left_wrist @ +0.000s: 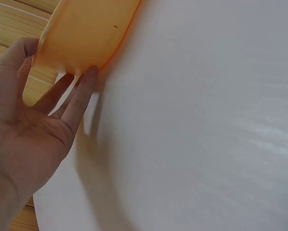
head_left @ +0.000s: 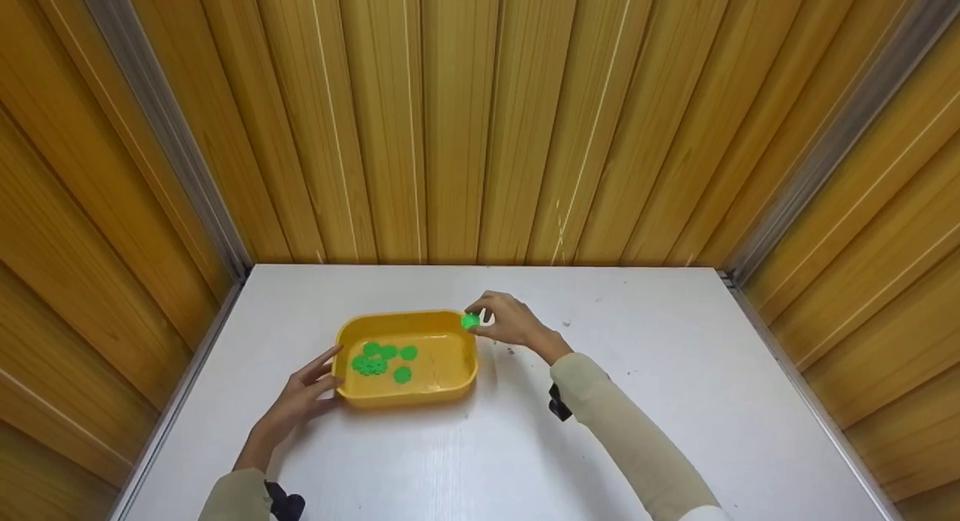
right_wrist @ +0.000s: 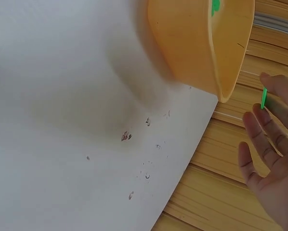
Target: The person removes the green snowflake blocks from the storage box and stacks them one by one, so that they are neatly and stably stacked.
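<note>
A yellow plastic tub [head_left: 442, 395] sits on the white table with several small green discs [head_left: 403, 374] inside, most clustered on its left; their edges look notched. My left hand [head_left: 298, 395] rests its extended fingers against the tub's left end. In the left wrist view, the fingertips of the left hand [left_wrist: 38, 120] touch the tub's outer wall [left_wrist: 84, 38]. Over the tub's far right corner, my right hand [head_left: 514, 322] pinches one green disc [head_left: 470, 320] between thumb and finger. That disc [right_wrist: 264, 98] appears edge-on in the right wrist view, beside the right hand [right_wrist: 276, 139].
The white table [head_left: 645, 401] has small dark scuff marks [right_wrist: 126, 136] to the right of the tub. Wood-patterned panels [head_left: 457, 131] rise behind it and on both sides, with grey metal posts [head_left: 161, 115] at the corners.
</note>
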A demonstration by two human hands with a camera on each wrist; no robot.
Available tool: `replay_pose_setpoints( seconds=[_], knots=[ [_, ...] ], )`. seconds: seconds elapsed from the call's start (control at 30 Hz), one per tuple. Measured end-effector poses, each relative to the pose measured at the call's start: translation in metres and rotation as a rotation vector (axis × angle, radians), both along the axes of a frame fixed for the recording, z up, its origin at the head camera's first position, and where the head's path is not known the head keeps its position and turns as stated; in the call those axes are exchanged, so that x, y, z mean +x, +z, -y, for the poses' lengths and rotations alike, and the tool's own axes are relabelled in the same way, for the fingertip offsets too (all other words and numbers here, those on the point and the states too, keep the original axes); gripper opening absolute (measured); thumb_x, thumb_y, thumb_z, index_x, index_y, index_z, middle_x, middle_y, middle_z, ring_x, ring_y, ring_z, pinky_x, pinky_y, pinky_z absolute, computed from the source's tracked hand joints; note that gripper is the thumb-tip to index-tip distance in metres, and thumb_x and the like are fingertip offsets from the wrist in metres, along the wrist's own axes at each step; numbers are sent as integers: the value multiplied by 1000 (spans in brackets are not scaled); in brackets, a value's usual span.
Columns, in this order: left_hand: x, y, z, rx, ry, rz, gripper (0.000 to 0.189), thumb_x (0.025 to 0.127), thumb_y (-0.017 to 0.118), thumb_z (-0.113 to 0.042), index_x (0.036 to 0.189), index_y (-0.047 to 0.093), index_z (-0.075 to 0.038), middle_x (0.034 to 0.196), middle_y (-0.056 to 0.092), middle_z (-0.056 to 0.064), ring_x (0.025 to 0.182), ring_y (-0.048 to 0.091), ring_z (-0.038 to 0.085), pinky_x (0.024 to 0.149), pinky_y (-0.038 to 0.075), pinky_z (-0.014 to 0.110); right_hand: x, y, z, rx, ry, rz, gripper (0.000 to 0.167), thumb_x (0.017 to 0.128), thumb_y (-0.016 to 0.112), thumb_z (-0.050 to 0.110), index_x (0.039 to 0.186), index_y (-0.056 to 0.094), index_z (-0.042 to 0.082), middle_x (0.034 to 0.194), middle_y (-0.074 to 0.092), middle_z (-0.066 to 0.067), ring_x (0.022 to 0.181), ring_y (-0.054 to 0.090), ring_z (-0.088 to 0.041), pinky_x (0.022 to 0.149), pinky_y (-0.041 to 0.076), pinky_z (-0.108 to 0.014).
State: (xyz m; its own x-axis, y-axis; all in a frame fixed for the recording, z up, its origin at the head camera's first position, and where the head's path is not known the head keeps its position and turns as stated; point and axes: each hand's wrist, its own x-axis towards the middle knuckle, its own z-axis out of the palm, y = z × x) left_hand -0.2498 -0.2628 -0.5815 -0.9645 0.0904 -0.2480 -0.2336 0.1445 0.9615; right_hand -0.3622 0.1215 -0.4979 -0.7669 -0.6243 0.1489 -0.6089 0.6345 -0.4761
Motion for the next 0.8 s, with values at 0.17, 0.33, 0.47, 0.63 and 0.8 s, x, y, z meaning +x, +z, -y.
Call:
replay_pose_setpoints(
  seconds=[0.17, 0.33, 0.47, 0.63, 0.8],
  knots=[
    [3, 1, 0, -8, 21, 10, 68, 100, 62, -16, 161, 33, -24, 165, 29, 25, 141, 49, 42, 110, 55, 48, 2, 3, -16, -4, -16, -22, 29, 93, 75, 20, 119, 75, 6, 108, 72, -11, 97, 70, -28, 80, 64, -35],
    [4, 3, 1, -3, 23, 20, 69, 100, 62, -16, 161, 33, -25, 165, 28, 25, 139, 51, 39, 110, 56, 46, 5, 2, -36, -17, -48, -24, 29, 92, 77, 19, 117, 75, 6, 106, 72, -10, 96, 70, -28, 79, 63, -35],
    [4, 2, 0, 0, 30, 23, 69, 99, 63, -17, 161, 33, -25, 164, 29, 25, 137, 53, 38, 108, 57, 45, 7, -3, -54, -21, -96, -8, 29, 91, 78, 20, 116, 76, 6, 107, 71, -10, 101, 68, -31, 84, 63, -39],
    [3, 1, -1, -8, 42, 34, 69, 98, 64, -17, 161, 34, -25, 164, 29, 25, 140, 50, 41, 109, 57, 46, 11, -11, -75, -31, -140, 13, 30, 90, 79, 20, 116, 76, 6, 108, 71, -10, 104, 66, -34, 87, 61, -45],
    [3, -2, -1, -12, 34, 28, 69, 99, 63, -17, 161, 34, -24, 165, 26, 26, 143, 45, 45, 109, 57, 47, 16, -24, -98, -90, -138, 35, 31, 88, 80, 15, 115, 75, 0, 106, 72, -14, 100, 66, -38, 85, 60, -54]
  ],
)
